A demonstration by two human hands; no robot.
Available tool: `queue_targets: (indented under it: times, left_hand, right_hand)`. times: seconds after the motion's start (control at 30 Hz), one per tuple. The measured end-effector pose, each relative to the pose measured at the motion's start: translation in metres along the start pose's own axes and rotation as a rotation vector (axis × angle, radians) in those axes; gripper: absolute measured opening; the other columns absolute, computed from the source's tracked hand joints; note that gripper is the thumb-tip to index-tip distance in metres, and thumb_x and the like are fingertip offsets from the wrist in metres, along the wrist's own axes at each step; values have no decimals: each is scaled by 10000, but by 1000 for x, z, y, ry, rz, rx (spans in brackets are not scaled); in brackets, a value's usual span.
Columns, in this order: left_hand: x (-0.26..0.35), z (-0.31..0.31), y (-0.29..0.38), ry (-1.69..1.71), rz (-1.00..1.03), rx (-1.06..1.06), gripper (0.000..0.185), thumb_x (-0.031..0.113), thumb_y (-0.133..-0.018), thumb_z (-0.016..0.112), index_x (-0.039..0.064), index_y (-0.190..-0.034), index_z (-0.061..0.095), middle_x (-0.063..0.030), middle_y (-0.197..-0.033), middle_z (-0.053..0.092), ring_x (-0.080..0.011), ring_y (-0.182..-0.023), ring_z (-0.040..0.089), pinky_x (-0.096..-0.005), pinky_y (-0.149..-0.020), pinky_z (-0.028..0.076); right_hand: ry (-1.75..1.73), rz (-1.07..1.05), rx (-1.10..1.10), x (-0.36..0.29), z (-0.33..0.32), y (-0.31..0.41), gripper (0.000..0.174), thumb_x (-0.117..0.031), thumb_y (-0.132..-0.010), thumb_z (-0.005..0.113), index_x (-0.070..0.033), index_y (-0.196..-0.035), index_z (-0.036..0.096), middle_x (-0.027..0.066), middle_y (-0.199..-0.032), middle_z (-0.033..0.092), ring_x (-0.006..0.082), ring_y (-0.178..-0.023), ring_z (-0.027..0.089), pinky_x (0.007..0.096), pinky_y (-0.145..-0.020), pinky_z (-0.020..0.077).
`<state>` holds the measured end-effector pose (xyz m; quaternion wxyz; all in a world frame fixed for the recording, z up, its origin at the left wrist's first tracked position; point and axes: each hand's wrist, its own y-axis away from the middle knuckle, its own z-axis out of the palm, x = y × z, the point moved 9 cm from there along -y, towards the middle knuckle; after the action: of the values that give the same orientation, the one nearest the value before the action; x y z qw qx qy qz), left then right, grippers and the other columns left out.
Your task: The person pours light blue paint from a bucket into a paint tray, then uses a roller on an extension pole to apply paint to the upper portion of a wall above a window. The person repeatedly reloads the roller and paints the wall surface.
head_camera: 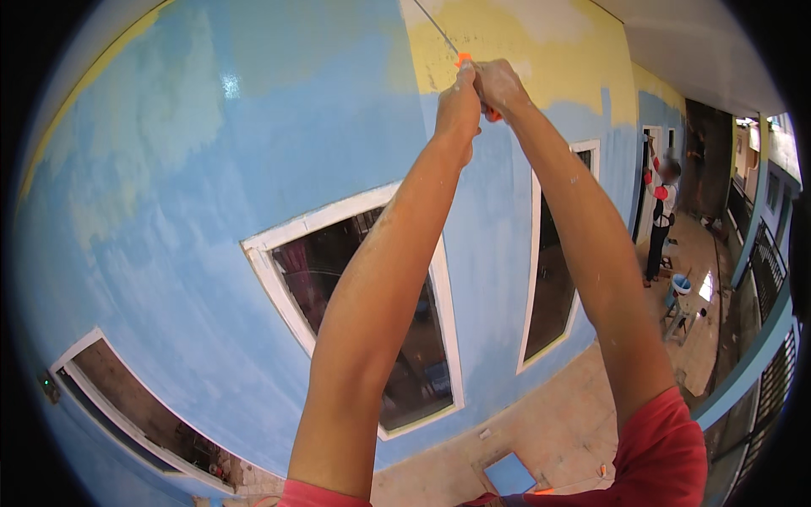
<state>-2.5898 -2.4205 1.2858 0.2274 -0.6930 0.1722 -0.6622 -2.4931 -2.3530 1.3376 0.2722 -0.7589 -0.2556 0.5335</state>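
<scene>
Both arms reach up toward the wall. My left hand (460, 101) and my right hand (502, 87) are closed together around the orange handle (464, 58) of a tool that looks like a paint roller. A thin metal rod (437, 26) runs from it up and left past the top edge, so the tool's head is hidden. Behind the hands, the wall (304, 136) carries patchy light-blue paint. A yellow painted area (570, 51) with pale patches lies at the upper right.
White-framed windows (453, 355) sit in the wall, with a narrower one (529, 317) to the right. Below is a blue square object (510, 474) on the tiled floor (437, 459). Farther right, a person (663, 196) stands at a doorway, near a paint bucket (681, 284) on a stand.
</scene>
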Motion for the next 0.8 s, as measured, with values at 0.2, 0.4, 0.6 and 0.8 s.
queue_targets:
  times: [0.2,0.4,0.6,0.8]
  left_hand:
    - [46,-11,-12,-99,49,23,754,602,-1067,394,68,-1599,398,-114,-1623,424,-320,-1381,480,-495,-1070,458]
    - [50,-24,-15,-141,50,65,781,601,-1064,396,24,-1590,407,-139,-1635,416,-323,-1386,483,-492,-1081,459]
    - [42,-41,-17,-147,71,71,811,607,-1058,397,11,-1608,371,-167,-1655,385,-340,-1416,461,-507,-1096,446]
    - [12,-38,-12,-124,37,45,830,609,-1052,407,12,-1624,342,-197,-1654,379,-361,-1415,465,-517,-1108,435]
  right_hand:
    - [-189,108,32,-48,-19,-67,507,-376,-1015,615,9,-692,545,114,-551,526,200,-420,467,363,-371,366]
    - [-194,46,75,-74,-30,-90,481,-444,-1058,618,-40,-816,523,90,-625,500,178,-458,438,341,-373,304]
    - [-242,-28,-55,-64,-20,-174,488,-432,-1043,610,2,-820,595,188,-706,604,272,-511,560,423,-391,419]
    - [-157,74,11,-25,-28,-89,471,-462,-1061,600,-53,-842,520,65,-618,514,149,-444,422,325,-373,297]
